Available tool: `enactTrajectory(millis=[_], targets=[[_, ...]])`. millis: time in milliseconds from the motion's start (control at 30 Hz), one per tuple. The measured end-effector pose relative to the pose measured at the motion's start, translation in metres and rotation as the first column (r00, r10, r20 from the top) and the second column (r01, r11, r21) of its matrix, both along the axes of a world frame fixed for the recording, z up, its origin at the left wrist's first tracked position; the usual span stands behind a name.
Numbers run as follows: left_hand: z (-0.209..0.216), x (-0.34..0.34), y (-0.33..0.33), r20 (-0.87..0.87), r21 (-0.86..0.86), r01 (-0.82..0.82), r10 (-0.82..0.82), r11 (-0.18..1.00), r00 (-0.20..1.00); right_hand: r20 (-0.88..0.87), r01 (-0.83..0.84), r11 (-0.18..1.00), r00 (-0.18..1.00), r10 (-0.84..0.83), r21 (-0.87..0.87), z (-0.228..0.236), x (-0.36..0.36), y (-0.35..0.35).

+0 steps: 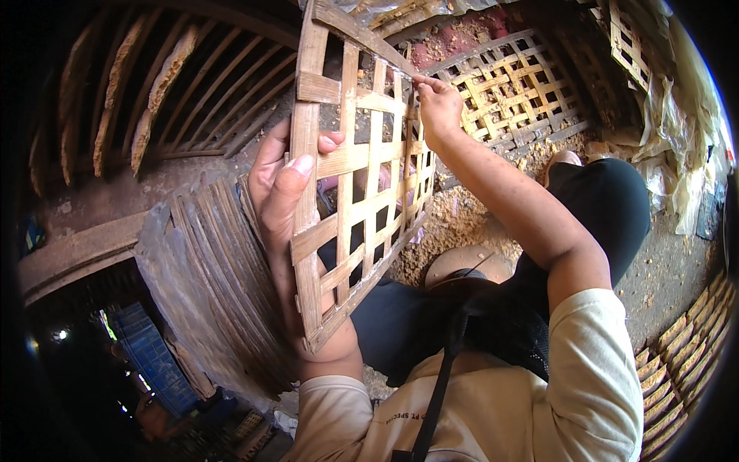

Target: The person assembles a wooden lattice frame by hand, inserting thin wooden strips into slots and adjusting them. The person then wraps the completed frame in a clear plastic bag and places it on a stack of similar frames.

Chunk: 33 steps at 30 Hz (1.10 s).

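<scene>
Woven slat frame (376,152) is held up mid-air, left rail roughly upright and gripped by the left fingers (296,171), top-right corner pinched by the right fingers (433,85), so neither's nearer tbh.

A short line of small dark capital letters (408,416) is printed across the chest of the person's cream shirt (493,408), slanting upward to the right, beside the black strap (445,369).
</scene>
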<state>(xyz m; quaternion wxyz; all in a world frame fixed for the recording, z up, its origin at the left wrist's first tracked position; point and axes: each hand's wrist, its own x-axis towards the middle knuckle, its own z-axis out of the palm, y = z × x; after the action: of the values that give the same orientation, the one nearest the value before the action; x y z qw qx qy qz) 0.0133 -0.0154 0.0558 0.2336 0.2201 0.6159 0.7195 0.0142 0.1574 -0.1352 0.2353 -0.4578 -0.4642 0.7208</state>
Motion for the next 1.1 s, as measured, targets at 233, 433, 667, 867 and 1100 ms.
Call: enactTrajectory(millis=[233, 433, 667, 867, 1100], targets=[[-0.002, 0.008, 0.007, -0.009, 0.057, 0.06, -0.059, 0.997, 0.998, 0.033, 0.053, 0.98, 0.998, -0.047, -0.19, -0.01, -0.005, -0.001], [-0.001, 0.012, 0.014, 0.024, 0.06, 0.081, -0.083, 0.995, 0.996, 0.15, 0.074, 0.995, 0.985, -0.084, 0.074, -0.033, -0.003, -0.006], [-0.003, 0.011, 0.008, -0.002, 0.037, 0.051, -0.051, 0.998, 0.999, 0.049, 0.0, 1.0, 0.999, 0.001, -0.026, -0.001, 0.004, -0.01], [-0.002, 0.01, 0.011, -0.055, 0.034, 0.061, -0.059, 0.998, 0.997, -0.077, 0.019, 0.96, 0.996, -0.042, -0.28, 0.01, 0.004, -0.005], [-0.005, 0.011, 0.01, 0.03, 0.034, 0.031, -0.032, 0.999, 0.999, -0.121, 0.006, 0.909, 0.991, -0.062, -0.416, 0.038, 0.007, -0.005]])
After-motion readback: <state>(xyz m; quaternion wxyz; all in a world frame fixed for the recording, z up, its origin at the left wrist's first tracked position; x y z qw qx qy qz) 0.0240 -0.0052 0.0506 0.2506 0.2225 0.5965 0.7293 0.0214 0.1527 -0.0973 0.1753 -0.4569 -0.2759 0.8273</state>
